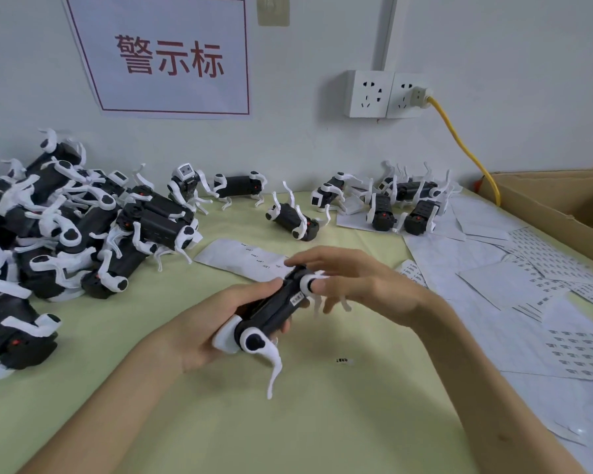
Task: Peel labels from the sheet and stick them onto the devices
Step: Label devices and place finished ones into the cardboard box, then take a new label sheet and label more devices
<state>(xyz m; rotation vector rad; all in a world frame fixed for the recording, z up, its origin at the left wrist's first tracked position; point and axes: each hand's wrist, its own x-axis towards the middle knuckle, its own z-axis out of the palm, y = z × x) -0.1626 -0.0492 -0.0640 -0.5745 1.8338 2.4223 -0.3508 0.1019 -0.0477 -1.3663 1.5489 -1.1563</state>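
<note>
Tabletop (220, 422) carries a pile of devices (65, 227) at its left edge, label sheets (528, 302) along its right edge. Near the middle we see left hand (206, 326), grip clamped round one device (271, 313); right hand (367, 282) grip apart, thumb touching that device's far end. Small label (298, 298) sits on its body.

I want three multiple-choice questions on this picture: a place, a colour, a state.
1. Where is the pile of devices? A) far left B) far right C) in the box
2. What colour is the plugged-in cable? A) red B) yellow C) black
3. How is the middle device held? A) left hand grips it B) it lies untouched C) right hand alone lifts it
Answers: 1 A, heaped at the left; 2 B, plainly yellow; 3 A, that hand wraps the body.
</note>
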